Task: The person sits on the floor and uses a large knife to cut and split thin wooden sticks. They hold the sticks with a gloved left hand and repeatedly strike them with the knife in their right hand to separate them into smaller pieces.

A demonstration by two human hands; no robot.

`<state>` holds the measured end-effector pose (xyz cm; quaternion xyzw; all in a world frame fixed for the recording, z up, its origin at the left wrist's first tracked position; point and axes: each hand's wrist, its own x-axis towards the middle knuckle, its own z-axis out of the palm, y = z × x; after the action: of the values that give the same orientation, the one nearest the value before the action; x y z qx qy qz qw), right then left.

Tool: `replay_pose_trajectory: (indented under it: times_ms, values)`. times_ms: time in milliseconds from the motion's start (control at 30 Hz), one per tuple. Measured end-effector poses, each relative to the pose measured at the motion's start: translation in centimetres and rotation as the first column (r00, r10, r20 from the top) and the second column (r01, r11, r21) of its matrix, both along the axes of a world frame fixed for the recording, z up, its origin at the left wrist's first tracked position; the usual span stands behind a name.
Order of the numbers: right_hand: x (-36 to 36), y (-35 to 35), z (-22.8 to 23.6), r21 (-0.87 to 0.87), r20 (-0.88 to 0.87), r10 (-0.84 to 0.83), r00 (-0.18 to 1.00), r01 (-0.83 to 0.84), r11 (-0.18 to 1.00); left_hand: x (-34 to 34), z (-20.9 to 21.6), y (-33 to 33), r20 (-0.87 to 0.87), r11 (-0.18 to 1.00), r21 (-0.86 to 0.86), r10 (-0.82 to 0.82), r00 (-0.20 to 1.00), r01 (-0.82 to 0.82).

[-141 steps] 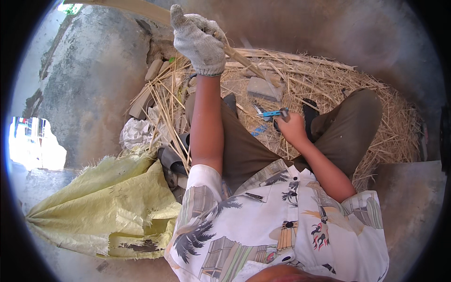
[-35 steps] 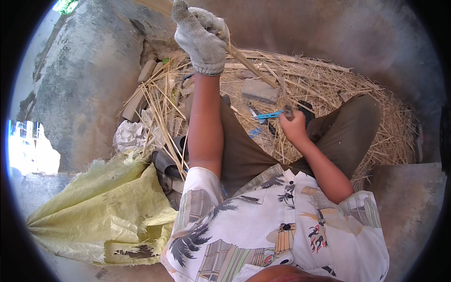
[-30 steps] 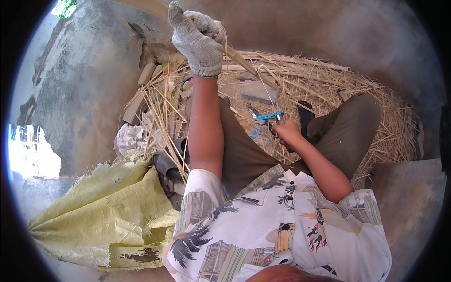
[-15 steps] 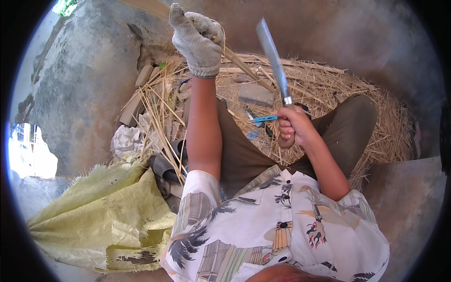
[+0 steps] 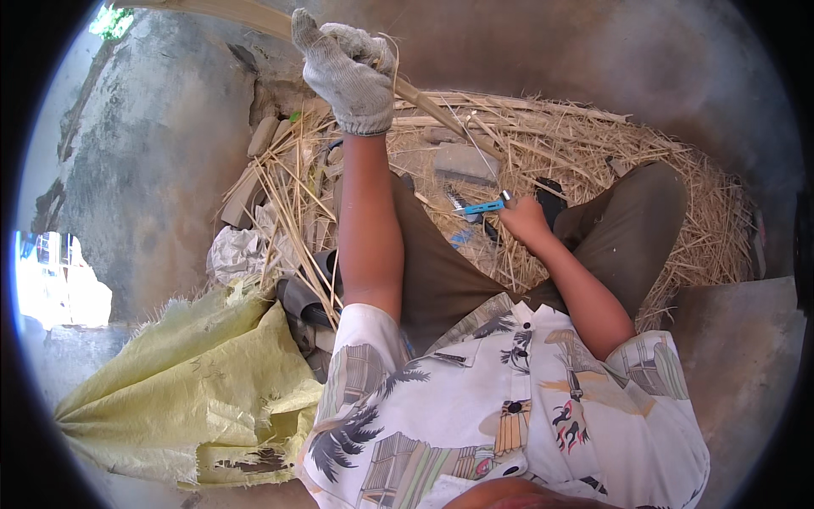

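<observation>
My left hand (image 5: 348, 72), in a grey knit glove, grips a long pale bamboo stick (image 5: 246, 13) that runs from the upper left down toward the straw. My bare right hand (image 5: 526, 222) is closed on the handle of a long knife (image 5: 485, 157). Its blade shows edge-on as a thin line and points up toward the bamboo just below my glove. A small blue-handled tool (image 5: 480, 207) lies on the straw next to my right hand. I sit with my knees apart over the pile.
Dry straw and bamboo slivers (image 5: 593, 153) cover the ground in front of me. A torn yellow woven sack (image 5: 195, 382) lies at lower left, with crumpled white paper (image 5: 233, 254) and short wood pieces (image 5: 254, 144) beside it. Concrete ground surrounds everything.
Half a second ago my right hand held the knife raised with the blade broad in view. The hand has dropped toward my lap and the blade now shows edge-on. The gloved hand stays put.
</observation>
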<state>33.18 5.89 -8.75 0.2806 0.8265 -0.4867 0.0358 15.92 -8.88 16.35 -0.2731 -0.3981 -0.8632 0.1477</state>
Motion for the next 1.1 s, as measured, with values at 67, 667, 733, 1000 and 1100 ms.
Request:
replay_pose_trajectory:
  times_ms: [67, 667, 733, 1000, 1100]
  values:
    - [0.2, -0.7, 2.1, -0.322, 0.049, -0.052, 0.997, 0.065, 0.944, -0.2, -0.1, -0.1, 0.015, 0.998, 0.022, -0.054, 0.998, 0.053]
    - [0.9, 0.3, 4.8, -0.991, -0.057, 0.203, 0.977, -0.080, 0.106, 0.0, 0.6, -0.7, -0.019, 1.000, -0.012, -0.005, 1.000, 0.005]
    - [1.2, 0.3, 6.3, -0.979, -0.107, 0.210, 0.972, -0.140, 0.148, -0.6, 0.4, -1.2, -0.008, 1.000, 0.000, 0.003, 1.000, -0.003]
    - [1.8, 0.1, 8.1, -0.975, -0.164, 0.198, 0.966, -0.189, 0.118, -1.0, 0.3, -1.4, -0.040, 0.992, 0.015, -0.125, 0.991, 0.126]
    - [1.7, 0.2, 7.8, -0.973, -0.204, 0.199, 0.958, -0.221, 0.065, -0.6, 0.5, -1.1, -0.045, 0.997, 0.004, -0.075, 0.996, 0.075]
